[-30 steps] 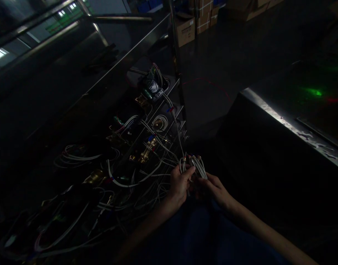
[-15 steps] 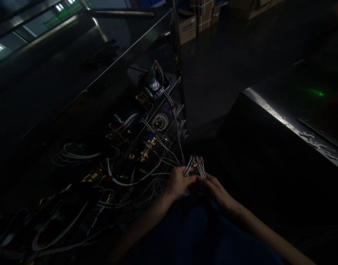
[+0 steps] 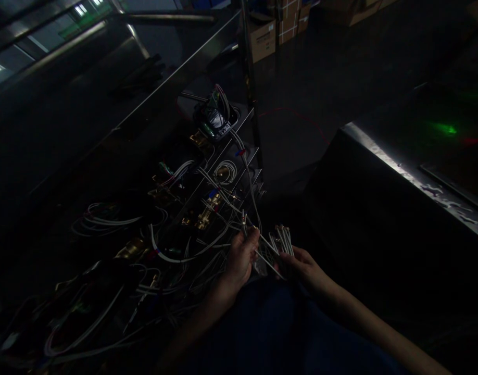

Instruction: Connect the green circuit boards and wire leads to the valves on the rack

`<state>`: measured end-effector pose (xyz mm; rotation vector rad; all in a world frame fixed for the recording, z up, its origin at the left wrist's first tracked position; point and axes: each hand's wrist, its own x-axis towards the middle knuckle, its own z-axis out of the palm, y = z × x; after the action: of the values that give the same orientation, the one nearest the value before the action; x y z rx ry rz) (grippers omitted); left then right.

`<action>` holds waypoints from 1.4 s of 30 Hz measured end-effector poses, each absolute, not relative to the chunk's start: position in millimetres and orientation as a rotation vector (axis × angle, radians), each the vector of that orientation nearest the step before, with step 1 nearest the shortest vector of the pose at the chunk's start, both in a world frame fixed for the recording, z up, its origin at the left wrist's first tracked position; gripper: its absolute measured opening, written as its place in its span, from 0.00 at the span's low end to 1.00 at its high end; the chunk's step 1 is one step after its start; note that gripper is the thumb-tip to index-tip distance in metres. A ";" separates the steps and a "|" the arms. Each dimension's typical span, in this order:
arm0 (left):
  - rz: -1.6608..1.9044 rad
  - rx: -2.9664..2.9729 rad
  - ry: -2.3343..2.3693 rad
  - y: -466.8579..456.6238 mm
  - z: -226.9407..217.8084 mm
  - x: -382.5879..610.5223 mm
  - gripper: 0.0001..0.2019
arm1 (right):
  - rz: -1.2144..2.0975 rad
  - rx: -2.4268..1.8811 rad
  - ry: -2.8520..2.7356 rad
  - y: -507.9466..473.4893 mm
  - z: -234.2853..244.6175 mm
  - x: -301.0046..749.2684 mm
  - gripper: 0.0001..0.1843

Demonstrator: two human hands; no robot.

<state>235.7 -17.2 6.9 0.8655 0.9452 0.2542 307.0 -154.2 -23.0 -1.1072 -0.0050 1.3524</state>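
My right hand (image 3: 303, 263) is closed around a bundle of pale cables (image 3: 282, 240) whose metal-tipped ends point up and away from me. To its left, my left hand (image 3: 242, 255) pinches one or two cables, with a metal cable end (image 3: 243, 217) sticking up above the thumb. Pale strands cross the gap between the two hands. Left of the hands lies a brass valve fitting (image 3: 209, 209) among loose wires. Farther off, an opened black housing (image 3: 216, 121) shows a circuit board and cables leading out of it. The picture is very dark, so fine detail is hidden.
More wired units lie along the left, with a brass fitting (image 3: 133, 249) and a coiled cable (image 3: 225, 172). A metal-edged surface (image 3: 403, 169) stands at the right. Cardboard boxes (image 3: 263, 40) sit on the floor at the back.
My left hand has moved left, away from the right hand, drawing a cable or two out from the bundle. My right hand has stayed nearly in place with the rest.
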 end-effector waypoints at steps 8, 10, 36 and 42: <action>0.060 0.847 0.944 -38.0 -12.3 223.1 0.29 | 1.302 -1.099 0.050 -149.5 -24.1 300.5 0.23; 0.078 0.919 0.967 -44.5 -15.9 220.2 0.28 | 1.292 -1.074 0.095 -147.5 -23.9 299.4 0.24; 0.021 2.426 0.546 -49.5 -32.8 204.3 0.13 | 1.004 -1.390 0.060 -136.1 -1.9 308.8 0.26; -0.125 2.502 0.507 -50.3 -26.6 206.0 0.08 | 0.970 -1.355 0.186 -131.7 -10.8 308.8 0.26</action>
<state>206.0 -50.3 -26.6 2.5016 0.5066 -0.1246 308.8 -131.7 -10.8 -1.3553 0.1861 0.9698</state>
